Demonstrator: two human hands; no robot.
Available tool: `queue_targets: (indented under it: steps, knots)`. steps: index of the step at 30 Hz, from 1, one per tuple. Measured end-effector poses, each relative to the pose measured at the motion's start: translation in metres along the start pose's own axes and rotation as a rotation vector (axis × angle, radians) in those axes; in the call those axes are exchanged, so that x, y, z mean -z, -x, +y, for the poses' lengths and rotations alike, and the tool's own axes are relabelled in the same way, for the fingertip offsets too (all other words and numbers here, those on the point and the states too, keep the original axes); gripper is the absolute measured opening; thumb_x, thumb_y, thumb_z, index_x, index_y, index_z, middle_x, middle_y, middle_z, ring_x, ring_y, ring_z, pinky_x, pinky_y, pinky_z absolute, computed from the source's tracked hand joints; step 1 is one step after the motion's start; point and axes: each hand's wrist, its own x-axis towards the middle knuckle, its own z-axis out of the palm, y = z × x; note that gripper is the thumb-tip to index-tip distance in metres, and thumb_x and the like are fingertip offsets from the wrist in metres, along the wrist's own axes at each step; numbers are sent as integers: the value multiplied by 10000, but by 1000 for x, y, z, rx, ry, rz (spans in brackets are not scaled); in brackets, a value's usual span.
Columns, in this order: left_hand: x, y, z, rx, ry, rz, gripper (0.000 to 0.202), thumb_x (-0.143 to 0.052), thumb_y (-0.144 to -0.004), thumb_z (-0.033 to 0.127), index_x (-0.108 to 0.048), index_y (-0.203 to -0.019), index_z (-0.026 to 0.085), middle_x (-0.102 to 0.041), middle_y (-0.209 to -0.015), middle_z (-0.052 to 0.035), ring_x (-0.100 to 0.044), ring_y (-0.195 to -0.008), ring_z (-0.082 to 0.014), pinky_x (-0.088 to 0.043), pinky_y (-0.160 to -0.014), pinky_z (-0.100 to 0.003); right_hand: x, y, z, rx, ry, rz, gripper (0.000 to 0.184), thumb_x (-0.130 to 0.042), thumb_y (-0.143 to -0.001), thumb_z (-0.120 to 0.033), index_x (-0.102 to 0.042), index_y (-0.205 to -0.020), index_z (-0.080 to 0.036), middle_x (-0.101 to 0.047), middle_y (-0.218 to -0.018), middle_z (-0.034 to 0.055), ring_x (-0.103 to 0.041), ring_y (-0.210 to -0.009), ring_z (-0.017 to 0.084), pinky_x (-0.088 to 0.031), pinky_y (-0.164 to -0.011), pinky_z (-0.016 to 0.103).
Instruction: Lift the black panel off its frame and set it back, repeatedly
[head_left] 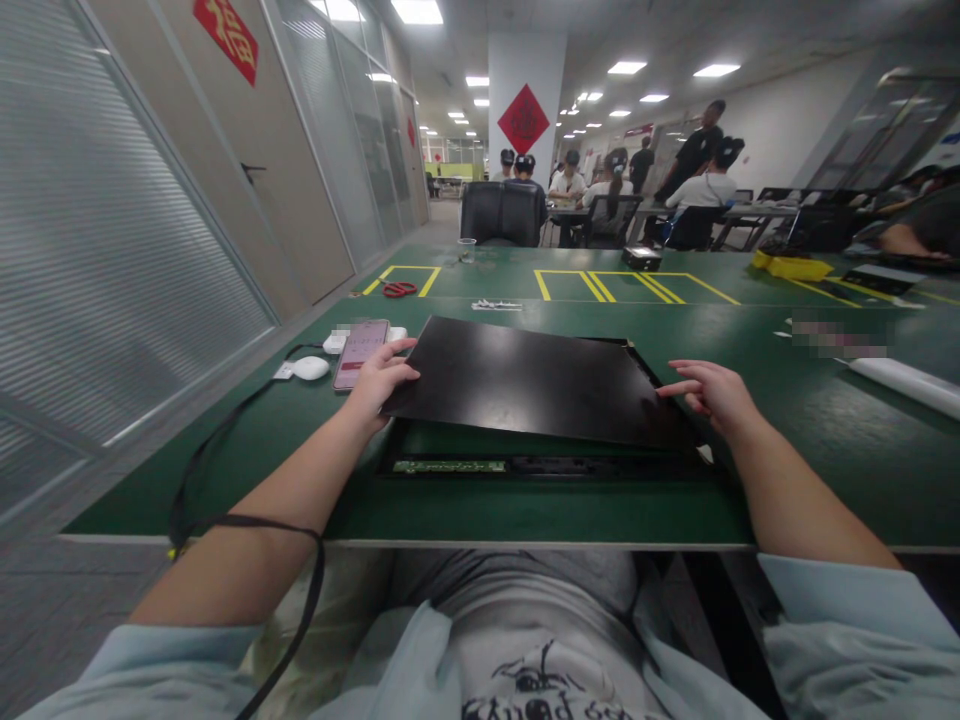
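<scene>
A thin, glossy black panel (536, 380) lies tilted over a black frame (570, 468), its left side raised and its right side low. A strip of green circuit board (450, 466) shows along the frame's near left edge. My left hand (384, 378) grips the panel's left edge, thumb on top and fingers partly hidden behind it. At the right edge, my right hand (709, 393) points its index finger at the panel, touching or nearly touching it, with the other fingers curled. Nothing shows inside the right hand. The panel hides most of the frame.
Left of the panel lie a phone (360, 355), a white rounded device (311, 368) and a black strap (217, 435) that crosses my left forearm. Red scissors (400, 290) and a plastic cup (466, 248) stand farther back. A white roll (907, 385) lies right. People sit beyond the green table (210, 500).
</scene>
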Motion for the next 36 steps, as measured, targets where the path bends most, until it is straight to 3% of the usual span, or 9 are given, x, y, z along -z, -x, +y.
queue_targets:
  steps: [15, 23, 29, 36]
  knots:
    - [-7, 4, -1, 16, -16, -9, 594, -741, -461, 161, -686, -1051, 199, -677, -732, 20, -650, -660, -196, -511, -618, -305, -1, -5, 5, 41, 5, 27, 159, -684, -716, -265, -693, -854, -186, -716, -614, 119, -349, -321, 89, -222, -338, 245]
    - [-8, 5, -4, 9, -84, -21, 553, -731, -488, 174, -697, -1038, 211, -659, -729, 23, -634, -645, -197, -505, -606, -316, -2, -1, 3, 72, 111, 43, 113, -660, -768, -227, -691, -866, -183, -718, -611, 86, -356, -328, 82, -267, -330, 223]
    - [-8, 5, -3, -6, -132, -13, 514, -720, -479, 193, -700, -992, 214, -613, -702, 34, -589, -633, -182, -460, -582, -293, -2, 3, -1, 66, 278, 61, 176, -674, -768, -226, -728, -931, -187, -733, -654, 66, -401, -360, 88, -339, -363, 230]
    - [-7, 5, -3, -44, -263, -39, 504, -711, -490, 245, -698, -992, 195, -488, -620, 64, -455, -576, -143, -320, -548, -259, -3, 1, -1, 89, 412, 101, 306, -643, -716, -272, -759, -980, -168, -740, -667, 62, -452, -398, 117, -368, -410, 251]
